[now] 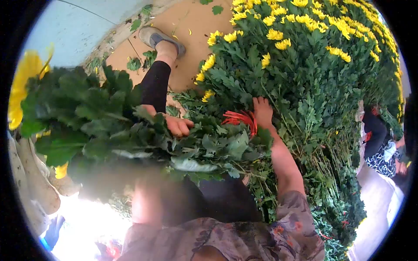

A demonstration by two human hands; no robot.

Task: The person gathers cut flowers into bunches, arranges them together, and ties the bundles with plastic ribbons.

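One leafy bunch (98, 104) lies nearest, across the front of the person's body above dark-clad legs, which may help bear its weight. A yellow bloom (26, 82) shows at its left end. The left hand (177, 125) curls its fingers over the stems and leaves, grasping the bunch, likely to keep it together. Red strips (238, 117) sit at the right wrist, perhaps for easy reach; whether they are looped there cannot be told. Just beyond, the right hand (262, 108) reaches into the leaves of the big pile (313, 93), fingers extended; whether they pinch a stem cannot be told. The pile's blooms (300, 19) gather along its far edge, probably so stems stay at hand. Farther off are a shoe (153, 38) on tan flooring and, at far right, another person (381, 161).
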